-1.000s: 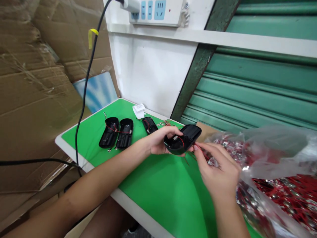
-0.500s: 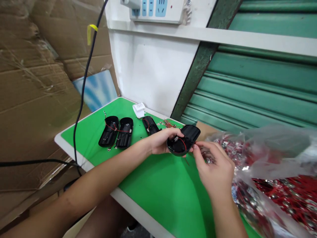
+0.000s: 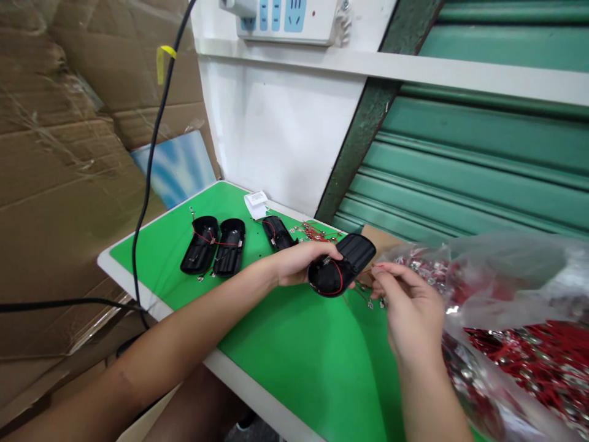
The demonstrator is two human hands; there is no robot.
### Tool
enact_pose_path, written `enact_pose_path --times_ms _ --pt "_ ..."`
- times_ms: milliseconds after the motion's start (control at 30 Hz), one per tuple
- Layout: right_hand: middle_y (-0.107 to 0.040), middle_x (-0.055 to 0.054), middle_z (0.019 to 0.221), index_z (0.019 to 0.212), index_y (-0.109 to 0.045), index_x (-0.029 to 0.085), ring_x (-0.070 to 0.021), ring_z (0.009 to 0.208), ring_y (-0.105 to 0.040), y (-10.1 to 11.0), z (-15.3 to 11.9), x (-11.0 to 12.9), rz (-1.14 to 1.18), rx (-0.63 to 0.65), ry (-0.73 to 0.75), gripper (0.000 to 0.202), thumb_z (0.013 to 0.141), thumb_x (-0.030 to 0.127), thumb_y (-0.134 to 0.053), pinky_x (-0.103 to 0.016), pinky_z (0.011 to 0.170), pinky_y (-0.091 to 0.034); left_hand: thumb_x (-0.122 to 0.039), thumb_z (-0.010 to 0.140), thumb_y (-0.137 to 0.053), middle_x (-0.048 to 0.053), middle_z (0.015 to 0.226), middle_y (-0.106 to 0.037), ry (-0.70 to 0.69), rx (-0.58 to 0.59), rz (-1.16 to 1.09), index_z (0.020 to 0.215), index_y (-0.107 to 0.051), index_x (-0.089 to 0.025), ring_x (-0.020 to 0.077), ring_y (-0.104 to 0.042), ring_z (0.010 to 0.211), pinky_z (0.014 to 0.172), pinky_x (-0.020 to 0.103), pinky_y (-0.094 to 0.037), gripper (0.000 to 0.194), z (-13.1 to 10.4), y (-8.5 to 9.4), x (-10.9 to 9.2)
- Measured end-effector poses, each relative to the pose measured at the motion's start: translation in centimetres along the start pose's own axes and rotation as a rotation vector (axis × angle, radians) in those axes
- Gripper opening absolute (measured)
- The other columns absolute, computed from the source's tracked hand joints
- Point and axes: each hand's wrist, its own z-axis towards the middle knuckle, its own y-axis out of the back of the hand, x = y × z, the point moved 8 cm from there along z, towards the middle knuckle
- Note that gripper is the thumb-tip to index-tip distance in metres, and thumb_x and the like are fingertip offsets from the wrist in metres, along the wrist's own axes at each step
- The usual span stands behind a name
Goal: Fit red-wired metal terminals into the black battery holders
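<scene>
Gripping a black shell (image 3: 355,256) in the left hand (image 3: 301,263), over the bench (image 3: 294,356) towards its far edge; pinching a red lead (image 3: 368,271) in the right hand (image 3: 411,307), just beside the shell. Looks partway along — with red wire (image 3: 341,280) curved inside the shell but the lead outside; cannot tell whether joined. Near the bench's left corner, see two wired shells (image 3: 229,253) side by side; by the far edge, a third shell (image 3: 278,234), a paper slip (image 3: 256,201) and loose leads (image 3: 313,232). Along the right edge, see plastic bags (image 3: 501,307) of red leads — beyond, a green shutter (image 3: 460,159).
</scene>
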Motion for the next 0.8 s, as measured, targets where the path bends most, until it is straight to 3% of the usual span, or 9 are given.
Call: enact_pose_path --times_ms 133,267,433,600,733,800 --pt "-0.064 0.001 0.061 0.074 -0.072 0.018 -0.0103 0.049 -0.052 0.9 0.0 -0.2 0.169 -0.121 -0.075 0.033 0.052 0.039 -0.085 -0.022 0.044 -0.040 -0.028 0.085 -0.053 0.011 0.080 -0.078 0.045 0.040 0.038 0.098 -0.073 -0.007 0.0137 -0.068 0.064 0.067 0.023 -0.054 0.032 0.0 -0.4 0.4" --pt "-0.063 0.002 0.061 0.073 -0.069 0.018 -0.0097 0.051 -0.052 1.1 0.0 -0.1 0.241 -0.153 -0.091 0.032 0.051 0.036 -0.086 -0.021 0.043 -0.039 -0.028 0.087 -0.051 0.011 0.081 -0.079 0.032 0.034 0.045 0.100 -0.074 -0.007 0.0134 -0.069 0.064 0.068 0.022 -0.055 0.033 0.1 -0.4 0.4" --pt "-0.068 -0.001 0.079 0.079 -0.072 0.018 -0.0102 0.058 -0.055 0.1 0.0 -0.7 0.198 -0.016 -0.122 0.042 0.054 0.045 -0.091 -0.021 0.045 -0.041 -0.028 0.088 -0.050 0.011 0.079 -0.079 0.014 0.025 0.026 0.096 -0.073 -0.008 0.0139 -0.069 0.063 0.068 0.023 -0.055 0.032 0.0 -0.4 0.0" --pt "-0.063 -0.002 0.066 0.073 -0.071 0.018 -0.0137 0.060 -0.055 -1.5 -0.3 -0.9 0.042 0.169 -0.122 0.045 0.059 0.057 -0.088 -0.023 0.047 -0.041 -0.029 0.084 -0.052 0.011 0.076 -0.077 -0.013 0.013 0.038 0.090 -0.073 -0.008 0.0139 -0.067 0.063 0.070 0.023 -0.054 0.031 -0.1 -0.5 -0.3" --pt "-0.062 -0.001 0.062 0.075 -0.073 0.018 -0.0135 0.056 -0.053 -1.2 -0.2 -1.0 0.009 0.143 -0.114 0.044 0.059 0.056 -0.087 -0.025 0.047 -0.041 -0.036 0.073 -0.063 0.010 0.074 -0.075 -0.104 -0.020 0.044 0.079 -0.069 -0.010 0.0152 -0.067 0.068 0.072 0.025 -0.053 0.027 0.1 -0.1 -0.7" --pt "-0.064 -0.002 0.065 0.077 -0.075 0.018 -0.0138 0.057 -0.054 -0.5 0.0 -0.7 -0.039 0.067 -0.045 0.041 0.060 0.054 -0.085 -0.025 0.047 -0.041 -0.037 0.068 -0.068 0.009 0.073 -0.073 -0.177 -0.084 0.069 0.074 -0.067 -0.011 0.0162 -0.067 0.072 0.076 0.026 -0.053 0.027 0.1 0.4 -1.1"
